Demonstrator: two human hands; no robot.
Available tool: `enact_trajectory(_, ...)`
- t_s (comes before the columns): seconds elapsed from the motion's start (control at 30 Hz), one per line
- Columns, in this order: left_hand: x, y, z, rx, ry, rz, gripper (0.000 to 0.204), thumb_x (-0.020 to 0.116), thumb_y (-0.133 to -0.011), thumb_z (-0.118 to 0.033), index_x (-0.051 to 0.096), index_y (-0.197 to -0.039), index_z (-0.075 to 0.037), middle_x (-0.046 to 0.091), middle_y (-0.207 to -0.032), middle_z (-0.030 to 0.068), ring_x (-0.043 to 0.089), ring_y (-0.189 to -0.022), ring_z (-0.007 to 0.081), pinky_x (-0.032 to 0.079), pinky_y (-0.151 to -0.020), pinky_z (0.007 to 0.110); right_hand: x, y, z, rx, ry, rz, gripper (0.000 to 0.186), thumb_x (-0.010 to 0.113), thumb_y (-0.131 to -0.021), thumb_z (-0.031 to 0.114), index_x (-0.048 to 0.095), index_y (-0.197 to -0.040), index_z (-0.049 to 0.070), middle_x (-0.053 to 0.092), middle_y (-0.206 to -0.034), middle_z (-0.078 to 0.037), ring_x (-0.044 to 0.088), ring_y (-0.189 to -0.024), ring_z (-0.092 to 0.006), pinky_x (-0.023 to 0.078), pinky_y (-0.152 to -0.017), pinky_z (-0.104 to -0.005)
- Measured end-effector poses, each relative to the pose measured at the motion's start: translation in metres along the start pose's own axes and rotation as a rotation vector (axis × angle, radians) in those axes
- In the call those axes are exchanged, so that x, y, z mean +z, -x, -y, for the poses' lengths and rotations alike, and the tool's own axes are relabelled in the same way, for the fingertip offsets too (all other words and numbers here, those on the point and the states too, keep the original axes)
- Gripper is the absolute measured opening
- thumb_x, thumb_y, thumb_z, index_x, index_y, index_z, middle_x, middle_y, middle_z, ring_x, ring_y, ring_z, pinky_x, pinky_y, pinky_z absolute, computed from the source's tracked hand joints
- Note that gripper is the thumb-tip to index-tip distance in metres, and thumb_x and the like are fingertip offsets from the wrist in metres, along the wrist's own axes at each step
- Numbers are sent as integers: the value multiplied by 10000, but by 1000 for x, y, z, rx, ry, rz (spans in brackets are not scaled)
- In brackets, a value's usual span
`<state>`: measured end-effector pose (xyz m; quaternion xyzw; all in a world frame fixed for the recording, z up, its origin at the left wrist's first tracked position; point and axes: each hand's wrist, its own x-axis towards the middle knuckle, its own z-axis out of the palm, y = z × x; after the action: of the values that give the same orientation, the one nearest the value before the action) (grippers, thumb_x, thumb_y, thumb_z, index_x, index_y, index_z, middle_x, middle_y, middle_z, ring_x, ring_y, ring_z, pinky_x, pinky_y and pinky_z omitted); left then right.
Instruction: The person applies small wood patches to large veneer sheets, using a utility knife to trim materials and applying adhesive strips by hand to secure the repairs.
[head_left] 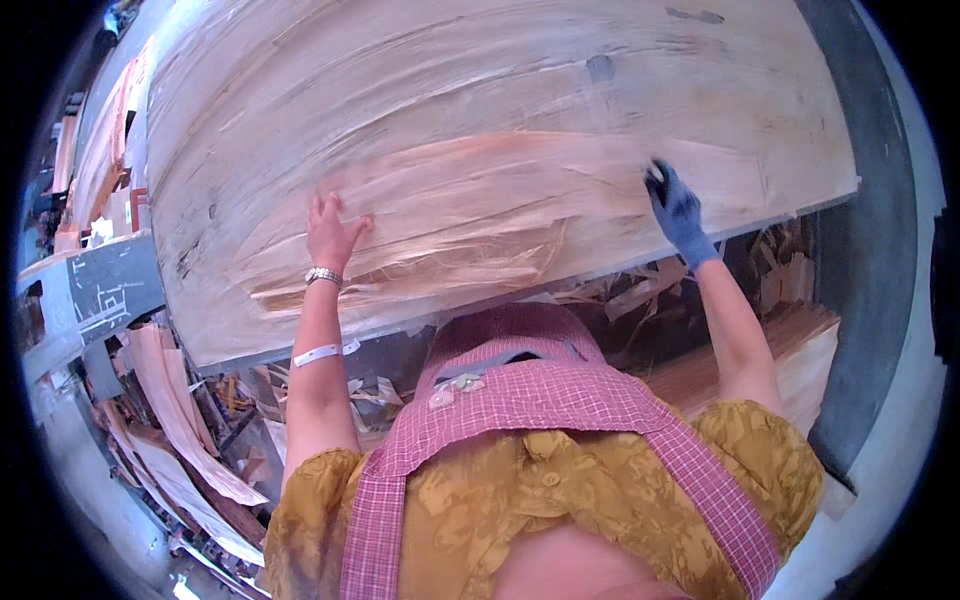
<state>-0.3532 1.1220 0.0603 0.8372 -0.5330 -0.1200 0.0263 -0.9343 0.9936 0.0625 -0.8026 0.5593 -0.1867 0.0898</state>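
A long, pale sheet of wood veneer [480,190] lies on a broad, worn work board [420,80], with ragged, layered strips along its lower left part. My bare left hand [335,225] rests on the left part of the veneer, fingers spread and apart. A metal watch is on that wrist and a white band is round the forearm. My right hand [675,205], in a blue-grey glove, is at the right part of the veneer near the board's front edge, fingers closed round something small with a pale bit showing, too small to name.
Torn veneer scraps [645,290] lie below the board's front edge. Stacks of veneer strips [180,420] are at the lower left, beside a grey painted bar [110,285]. More sheets [100,160] lie at the upper left. A dark grey strip [875,300] runs along the right.
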Motion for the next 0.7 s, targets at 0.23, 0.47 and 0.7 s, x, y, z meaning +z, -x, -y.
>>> enact_trajectory(0.23,-1,1,3,101,19,-175,1089,852,-620,-446,267,-1488,-145,270,-1492,280,285,-1388,395,338,-1094,463,5,-36,25,-119,193,18,365,635,-858,187,569,-1209,110,669,-975,-151,649,-836,-326,512,-704,-430)
enact_trajectory(0.47,-14,-1,-6,-23,-18,-31,1164,856,-601,-452,184,-1522,-218,162,-1544,262,207,-1439,351,315,-1096,481,-80,135,111,-88,203,531,337,668,-806,194,617,-1137,154,671,-924,-118,656,-846,-311,518,-724,-436)
enact_trajectory(0.7,-15,-3,-8,44,-57,33,1009,796,-656,-524,294,-1482,-234,342,-1482,220,287,-1403,347,273,-1093,526,-2,38,210,-417,-218,186,228,617,-893,197,594,-1104,114,639,-929,-164,625,-787,-373,497,-648,-490)
